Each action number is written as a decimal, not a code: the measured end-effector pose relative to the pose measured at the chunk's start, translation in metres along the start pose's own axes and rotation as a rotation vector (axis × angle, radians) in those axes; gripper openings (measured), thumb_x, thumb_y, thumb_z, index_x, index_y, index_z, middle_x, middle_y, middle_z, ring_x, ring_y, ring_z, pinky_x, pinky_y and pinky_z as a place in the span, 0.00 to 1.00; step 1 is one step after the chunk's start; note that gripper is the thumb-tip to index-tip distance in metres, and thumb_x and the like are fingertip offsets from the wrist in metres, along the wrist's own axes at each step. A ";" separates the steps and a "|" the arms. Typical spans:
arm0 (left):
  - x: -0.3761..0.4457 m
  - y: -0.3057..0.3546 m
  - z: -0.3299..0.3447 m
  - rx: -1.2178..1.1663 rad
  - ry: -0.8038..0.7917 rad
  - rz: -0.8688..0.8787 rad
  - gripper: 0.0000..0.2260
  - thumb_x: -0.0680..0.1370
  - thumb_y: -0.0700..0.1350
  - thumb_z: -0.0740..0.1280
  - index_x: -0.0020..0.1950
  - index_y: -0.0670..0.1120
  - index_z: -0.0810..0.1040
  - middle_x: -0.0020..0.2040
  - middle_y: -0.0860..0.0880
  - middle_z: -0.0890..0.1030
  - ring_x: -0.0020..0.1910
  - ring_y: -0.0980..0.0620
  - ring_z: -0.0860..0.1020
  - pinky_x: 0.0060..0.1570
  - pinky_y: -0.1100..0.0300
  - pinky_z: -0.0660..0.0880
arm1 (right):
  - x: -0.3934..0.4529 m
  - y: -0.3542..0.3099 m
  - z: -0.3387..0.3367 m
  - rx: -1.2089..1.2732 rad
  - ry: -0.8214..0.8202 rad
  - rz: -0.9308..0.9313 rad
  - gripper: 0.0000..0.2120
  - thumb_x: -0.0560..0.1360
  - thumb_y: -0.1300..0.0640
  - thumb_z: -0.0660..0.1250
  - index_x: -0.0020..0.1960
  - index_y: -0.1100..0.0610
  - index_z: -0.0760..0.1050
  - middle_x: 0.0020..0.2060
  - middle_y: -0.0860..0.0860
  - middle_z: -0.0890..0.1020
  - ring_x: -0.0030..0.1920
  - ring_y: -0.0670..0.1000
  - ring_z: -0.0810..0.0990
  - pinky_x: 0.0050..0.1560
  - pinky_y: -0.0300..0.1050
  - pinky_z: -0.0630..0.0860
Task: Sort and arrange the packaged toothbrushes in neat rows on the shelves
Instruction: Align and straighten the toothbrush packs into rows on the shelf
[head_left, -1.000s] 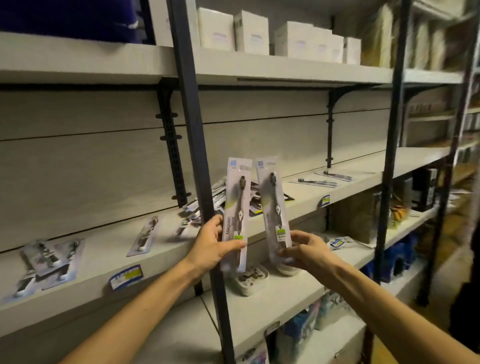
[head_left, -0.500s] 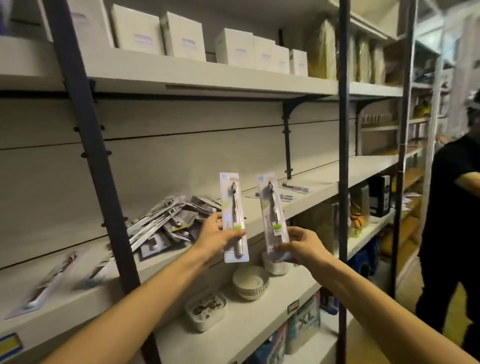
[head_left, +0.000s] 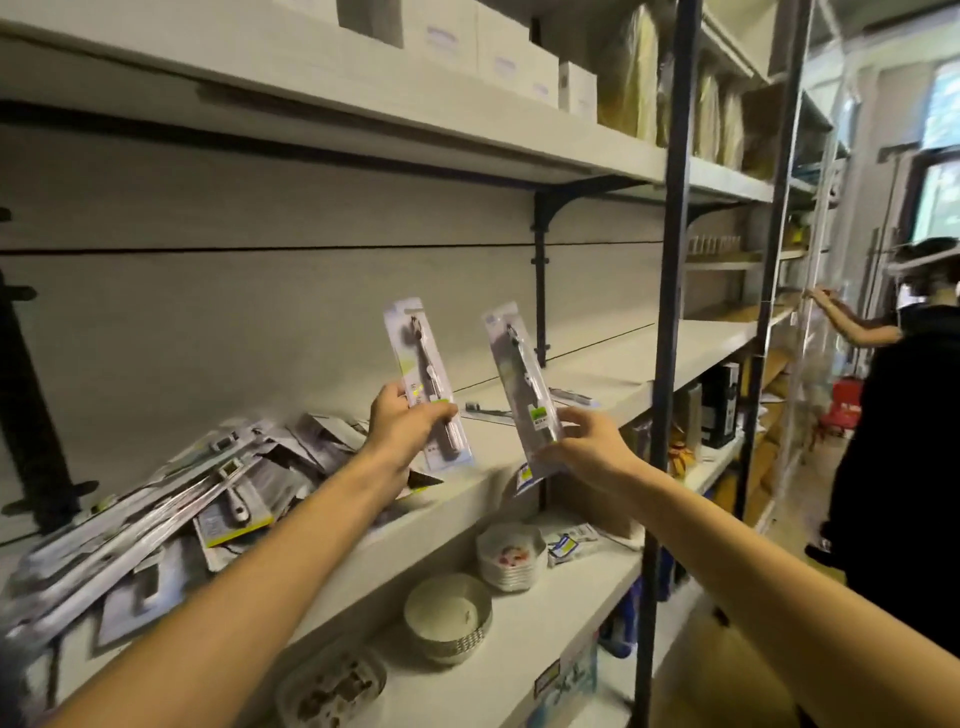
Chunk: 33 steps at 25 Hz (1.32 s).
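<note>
My left hand (head_left: 402, 423) grips a packaged toothbrush (head_left: 420, 358) upright above the middle shelf (head_left: 597, 374). A second packaged toothbrush (head_left: 514, 364), tilted a little to the left, is pinched near its lower end by my right hand (head_left: 582, 441). Both packs hang in the air in front of the shelf edge. A loose pile of packaged toothbrushes (head_left: 171, 499) lies on the shelf to the left of my left arm. Two more packs (head_left: 550, 402) lie flat on the shelf behind my right hand.
A dark upright post (head_left: 670, 291) stands right of my right hand. Bowls (head_left: 449, 616) and small dishes (head_left: 511, 556) sit on the lower shelf. White boxes (head_left: 498, 47) line the top shelf. A person in black (head_left: 904, 447) stands at the far right, reaching to a shelf.
The view has swung right along the shelves. Both hands still hold their packs, now raised higher and spread further apart. The toothbrush pile has shifted left in view, and the person at right shows more.
</note>
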<state>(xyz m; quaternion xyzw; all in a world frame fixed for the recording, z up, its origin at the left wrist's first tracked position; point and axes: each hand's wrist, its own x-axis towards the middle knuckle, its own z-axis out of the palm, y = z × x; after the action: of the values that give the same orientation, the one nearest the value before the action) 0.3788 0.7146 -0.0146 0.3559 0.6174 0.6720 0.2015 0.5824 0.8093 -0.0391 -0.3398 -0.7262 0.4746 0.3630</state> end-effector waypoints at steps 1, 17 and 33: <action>0.006 -0.005 0.007 -0.013 -0.004 -0.015 0.16 0.71 0.34 0.76 0.56 0.38 0.77 0.47 0.42 0.84 0.43 0.46 0.82 0.45 0.54 0.81 | 0.011 0.005 0.001 -0.019 0.014 0.005 0.21 0.69 0.72 0.73 0.60 0.62 0.76 0.50 0.57 0.81 0.44 0.51 0.82 0.38 0.42 0.83; 0.097 -0.029 0.082 0.075 0.119 -0.188 0.05 0.76 0.34 0.69 0.46 0.43 0.76 0.46 0.41 0.83 0.44 0.45 0.82 0.49 0.53 0.80 | 0.198 0.051 -0.032 -0.311 -0.121 -0.153 0.03 0.74 0.61 0.63 0.43 0.58 0.76 0.40 0.57 0.82 0.42 0.59 0.81 0.44 0.55 0.79; 0.135 -0.051 0.140 0.256 0.365 -0.158 0.19 0.73 0.34 0.73 0.62 0.38 0.74 0.54 0.41 0.84 0.46 0.47 0.85 0.39 0.59 0.80 | 0.310 0.113 -0.061 -0.476 -0.069 -0.492 0.16 0.76 0.49 0.65 0.61 0.53 0.80 0.60 0.54 0.81 0.59 0.56 0.77 0.55 0.48 0.73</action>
<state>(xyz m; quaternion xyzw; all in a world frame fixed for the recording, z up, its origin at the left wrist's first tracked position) 0.3823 0.9149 -0.0356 0.2017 0.7498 0.6235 0.0918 0.4944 1.1318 -0.0642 -0.2134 -0.8887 0.2015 0.3522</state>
